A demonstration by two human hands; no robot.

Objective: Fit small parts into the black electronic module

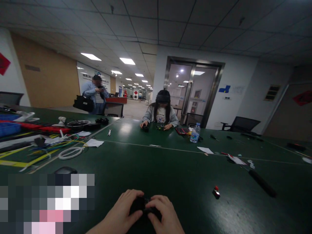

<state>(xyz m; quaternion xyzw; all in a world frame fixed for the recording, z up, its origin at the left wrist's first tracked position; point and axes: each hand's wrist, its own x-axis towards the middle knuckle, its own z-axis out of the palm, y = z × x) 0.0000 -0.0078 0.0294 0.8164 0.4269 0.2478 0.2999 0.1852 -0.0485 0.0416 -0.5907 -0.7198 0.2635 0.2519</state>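
At the near edge of the green table [190, 182], my left hand [128, 208] and my right hand [163, 211] close in from both sides around a small black object [139, 204]. The fingers of both hands bend over its top, and the thumbs press along its near side. Its kind cannot be made out, since the fingers cover much of it and it is dark. To the right of my hands lies a small red and silver part [215, 192], apart from them. Farther right rests a tool with a long black handle [262, 182].
Cables [70, 152], blue bins [9, 125] and red tools crowd the left side. A water bottle [195, 133] stands toward the far side. Across the table a person [162, 112] wearing a headset handles small parts. Another person [95, 94] stands behind, left. Paper [236, 159] lies right.
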